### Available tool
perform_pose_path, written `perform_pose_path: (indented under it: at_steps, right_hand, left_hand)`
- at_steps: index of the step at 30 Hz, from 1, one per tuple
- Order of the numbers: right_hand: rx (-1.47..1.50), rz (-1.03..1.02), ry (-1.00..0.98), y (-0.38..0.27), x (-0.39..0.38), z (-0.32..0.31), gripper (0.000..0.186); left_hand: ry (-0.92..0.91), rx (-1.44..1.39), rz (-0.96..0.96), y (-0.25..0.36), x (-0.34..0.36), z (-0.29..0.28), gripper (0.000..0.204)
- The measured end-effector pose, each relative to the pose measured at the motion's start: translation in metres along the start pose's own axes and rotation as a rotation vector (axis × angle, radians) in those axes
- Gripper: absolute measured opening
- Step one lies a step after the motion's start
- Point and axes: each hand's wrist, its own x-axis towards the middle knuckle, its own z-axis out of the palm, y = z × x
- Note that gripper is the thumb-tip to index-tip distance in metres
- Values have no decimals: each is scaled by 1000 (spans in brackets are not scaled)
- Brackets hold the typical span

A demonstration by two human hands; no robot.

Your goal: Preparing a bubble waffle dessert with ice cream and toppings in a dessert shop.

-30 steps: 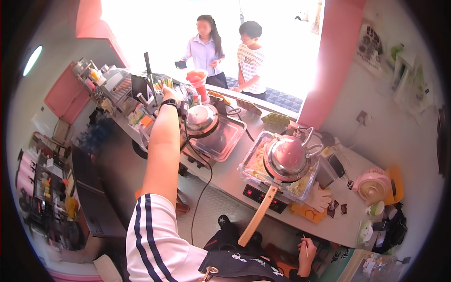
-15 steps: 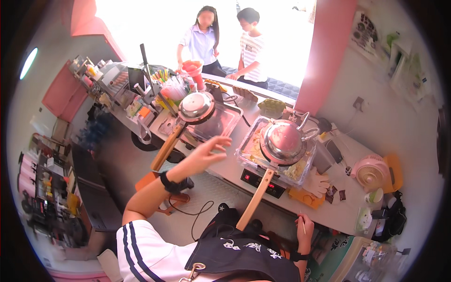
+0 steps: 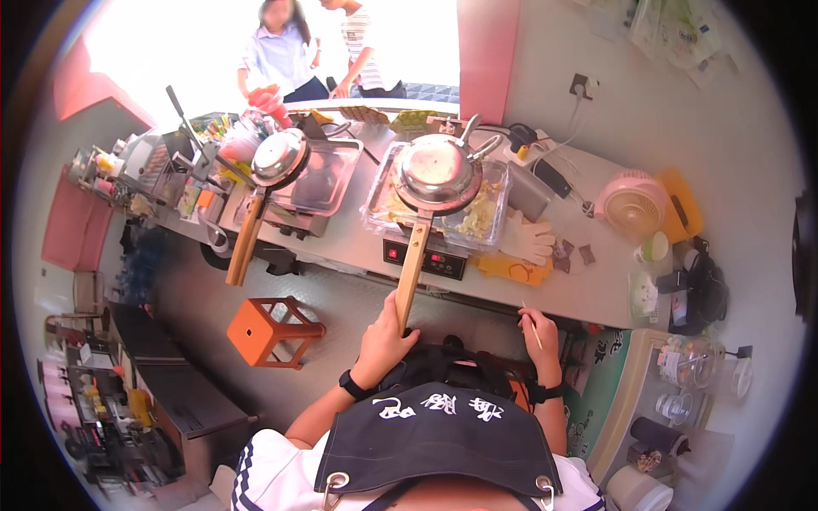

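My left hand (image 3: 382, 347) is closed around the lower end of the wooden handle (image 3: 414, 266) of a round silver waffle iron (image 3: 436, 173), which is shut. Beneath the iron sits a clear plastic tray (image 3: 375, 223) with pale yellow pieces around its sides. My right hand (image 3: 540, 347) pinches a thin wooden stick (image 3: 535, 330), held upright near the counter's front edge. A second round iron (image 3: 279, 158) with a wooden handle (image 3: 246, 243) stands to the left, with neither hand on it.
On the counter's right lie a white glove (image 3: 528, 241), an orange sheet (image 3: 514, 271), a pink fan (image 3: 632, 204) and cords. A black control box (image 3: 423, 258) is below the tray. An orange stool (image 3: 273, 330) stands on the floor. Two people (image 3: 281, 51) are beyond the window.
My left hand has come down from above the counter between the irons and taken hold of the right iron's handle. The view has turned right. My right hand still pinches the stick.
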Motion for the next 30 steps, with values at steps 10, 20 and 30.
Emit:
perform_pose_path:
  at_steps: [10,20,30]
  right_hand:
    - [59,-26,44,14,-16,-7,16]
    - [55,-50,37,14,-19,-7,15]
    - [16,-72,46,13,-20,-4,15]
  left_hand:
    - [6,54,-58,1,10,9,86]
    - [-154,-626,-123,-17,20,-14,85]
    - [-10,-175,-135,0,10,2,78]
